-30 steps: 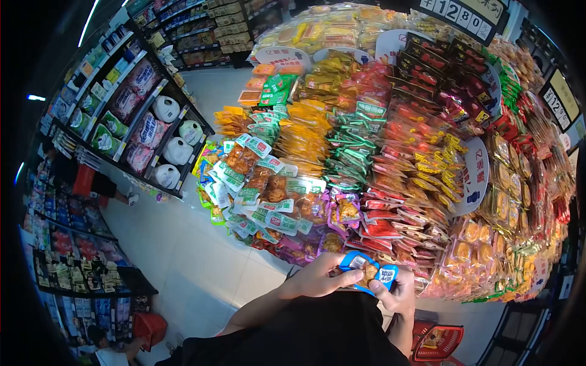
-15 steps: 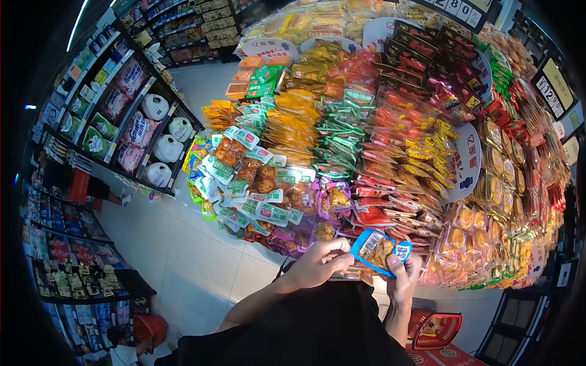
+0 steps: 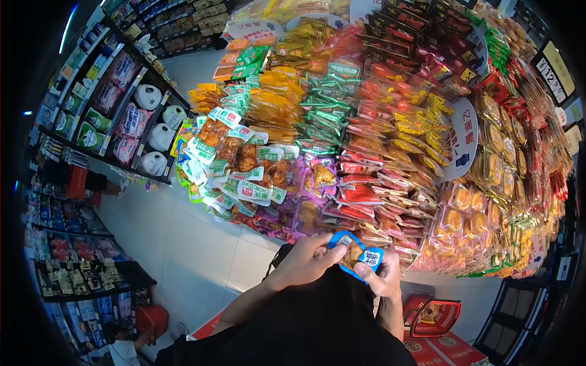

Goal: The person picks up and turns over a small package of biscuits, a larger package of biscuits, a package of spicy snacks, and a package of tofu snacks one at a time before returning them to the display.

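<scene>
A small blue-edged snack packet with a clear window and brown food inside is held between both hands, close to my body. My left hand pinches its left end with thumb and fingers. At the other end, my right hand grips the packet, thumb across the blue-and-white printed part. The packet looks bent between the hands. Just beyond lie purple packets and red packets on the heaped display.
White-and-green packets, green packets and yellow-orange packets fill the display. A shelf rack stands left. Below right is a red basket. Another person is at lower left beside a red basket.
My left hand has closed onto the packet's left end. Both hands and the packet have shifted left in view, and the packet is now bent.
</scene>
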`<state>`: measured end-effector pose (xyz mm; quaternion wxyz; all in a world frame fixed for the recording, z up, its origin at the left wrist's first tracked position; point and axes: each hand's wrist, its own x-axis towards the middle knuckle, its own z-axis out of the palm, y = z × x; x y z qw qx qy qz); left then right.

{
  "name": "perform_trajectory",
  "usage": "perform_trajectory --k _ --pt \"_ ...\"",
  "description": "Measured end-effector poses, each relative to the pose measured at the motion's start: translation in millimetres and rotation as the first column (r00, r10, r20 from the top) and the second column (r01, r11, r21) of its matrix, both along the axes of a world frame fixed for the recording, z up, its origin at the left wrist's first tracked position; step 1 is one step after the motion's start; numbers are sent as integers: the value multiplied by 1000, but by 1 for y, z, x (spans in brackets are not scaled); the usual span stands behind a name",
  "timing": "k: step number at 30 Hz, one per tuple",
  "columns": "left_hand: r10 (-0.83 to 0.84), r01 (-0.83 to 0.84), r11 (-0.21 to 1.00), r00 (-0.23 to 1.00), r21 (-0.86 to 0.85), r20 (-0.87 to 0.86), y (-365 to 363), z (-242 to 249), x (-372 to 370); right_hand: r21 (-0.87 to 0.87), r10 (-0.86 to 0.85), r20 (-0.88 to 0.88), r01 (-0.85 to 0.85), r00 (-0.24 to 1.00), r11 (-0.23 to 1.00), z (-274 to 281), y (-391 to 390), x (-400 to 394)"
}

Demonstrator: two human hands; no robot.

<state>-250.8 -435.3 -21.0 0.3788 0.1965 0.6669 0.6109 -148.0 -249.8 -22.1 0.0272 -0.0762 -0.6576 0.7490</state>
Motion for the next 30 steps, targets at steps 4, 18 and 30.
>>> perform_trajectory --k 4,18,30 --pt "-27 7 990 990 138 141 -4 4 10 -51 60 -57 -63 997 997 -10 4 8" --pt "-57 -139 865 927 482 371 -18 7 19 586 16 -349 205 937 784 1 -11 -24" --pt "359 -232 909 858 346 -367 -130 8 -70 701 -73 -371 330 926 632 17 -91 -89"
